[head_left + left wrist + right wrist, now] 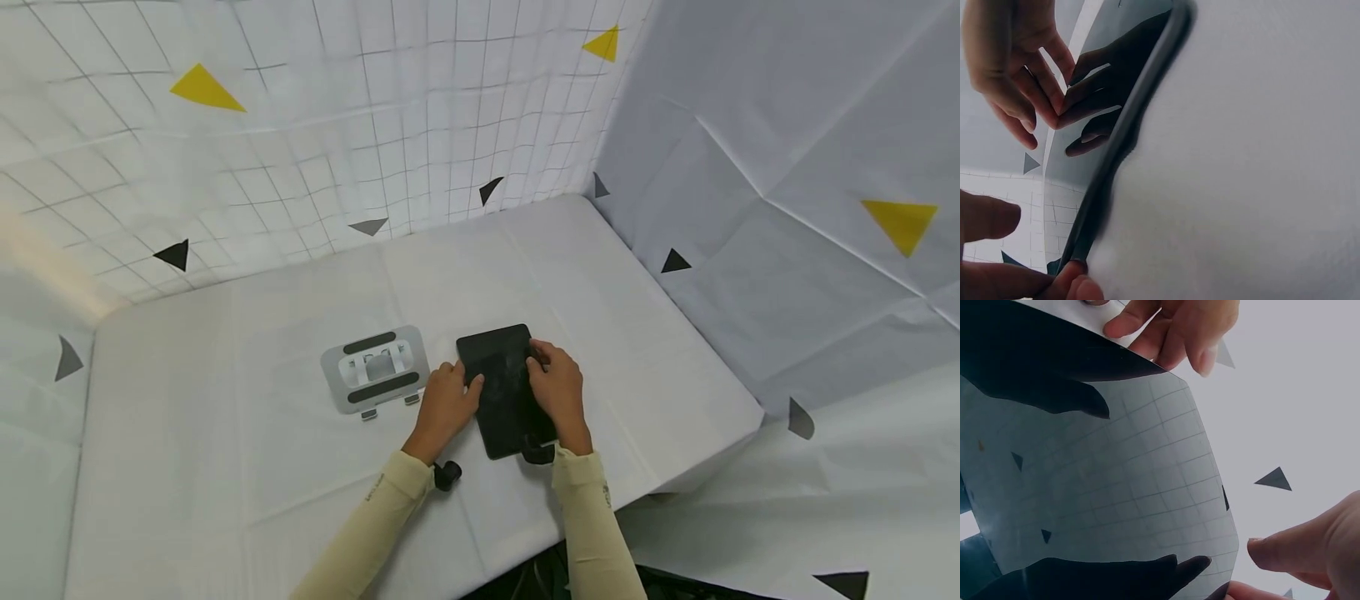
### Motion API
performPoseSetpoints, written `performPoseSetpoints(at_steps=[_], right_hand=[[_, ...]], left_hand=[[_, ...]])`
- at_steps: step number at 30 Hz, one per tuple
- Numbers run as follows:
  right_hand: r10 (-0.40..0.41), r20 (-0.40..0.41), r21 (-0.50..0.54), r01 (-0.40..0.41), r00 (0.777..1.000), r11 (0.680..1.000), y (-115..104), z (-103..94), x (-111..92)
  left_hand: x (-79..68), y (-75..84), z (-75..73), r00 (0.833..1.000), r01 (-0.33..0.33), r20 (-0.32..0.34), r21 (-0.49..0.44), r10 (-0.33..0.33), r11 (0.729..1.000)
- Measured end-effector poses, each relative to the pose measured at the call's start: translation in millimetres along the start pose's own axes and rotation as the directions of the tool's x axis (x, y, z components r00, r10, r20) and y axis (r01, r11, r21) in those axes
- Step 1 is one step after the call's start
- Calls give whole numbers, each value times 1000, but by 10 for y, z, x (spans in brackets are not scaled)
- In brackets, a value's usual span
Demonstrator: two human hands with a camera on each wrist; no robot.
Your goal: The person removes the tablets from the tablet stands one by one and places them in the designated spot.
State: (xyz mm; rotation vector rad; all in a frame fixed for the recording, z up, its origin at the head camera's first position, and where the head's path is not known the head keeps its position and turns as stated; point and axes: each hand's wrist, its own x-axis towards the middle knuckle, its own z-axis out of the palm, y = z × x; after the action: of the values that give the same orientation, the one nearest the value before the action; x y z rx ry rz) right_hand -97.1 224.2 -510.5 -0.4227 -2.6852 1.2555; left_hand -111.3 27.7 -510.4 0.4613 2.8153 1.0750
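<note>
A black tablet [498, 392] with a glossy screen lies between both hands, low over the white table. My left hand [447, 404] holds its left edge; in the left wrist view the left fingertips [1072, 281] are tucked at the rim, with the thumb [991, 217] raised off the glass. On the opposite edge, my right hand [557, 387] holds the upper right side. The right wrist view shows the right fingers [1250, 592] at the tablet's corner and the thumb apart from the screen. Both hands are mirrored in the glass.
A grey folding stand [337, 375] with dark rubber strips lies flat to the left of the tablet. The white table [187, 433] ends at a front edge near the forearms. Gridded and plain white sheets with triangle markers [206, 87] hang behind and to the right.
</note>
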Motion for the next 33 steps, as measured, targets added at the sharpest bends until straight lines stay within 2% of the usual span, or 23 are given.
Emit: performPoseSetpoints(at_steps=[10, 16, 20, 25, 30, 33], right_hand=[[-19, 0, -9, 19, 1000, 1000, 24, 1, -7], [-88, 33, -97, 91, 996, 991, 16, -26, -4], [-107, 91, -196, 123, 990, 973, -17, -40, 1], [-111, 143, -322, 152, 983, 934, -103, -28, -2], [-174, 115, -380, 205, 978, 902, -191, -38, -10], [-201, 100, -380, 224, 974, 897, -215, -41, -14]], left_hand=[[-21, 16, 58, 1000, 10, -9, 11, -10, 1000], [-19, -17, 125, 1000, 4, -21, 26, -3, 1000], [-23, -15, 147, 1000, 7, -5, 92, -6, 996], [-29, 23, 143, 1000, 1, 6, 186, -2, 983], [-11, 55, 142, 1000, -4, 23, 210, -1, 978], [0, 48, 148, 1000, -12, 29, 219, 6, 976]])
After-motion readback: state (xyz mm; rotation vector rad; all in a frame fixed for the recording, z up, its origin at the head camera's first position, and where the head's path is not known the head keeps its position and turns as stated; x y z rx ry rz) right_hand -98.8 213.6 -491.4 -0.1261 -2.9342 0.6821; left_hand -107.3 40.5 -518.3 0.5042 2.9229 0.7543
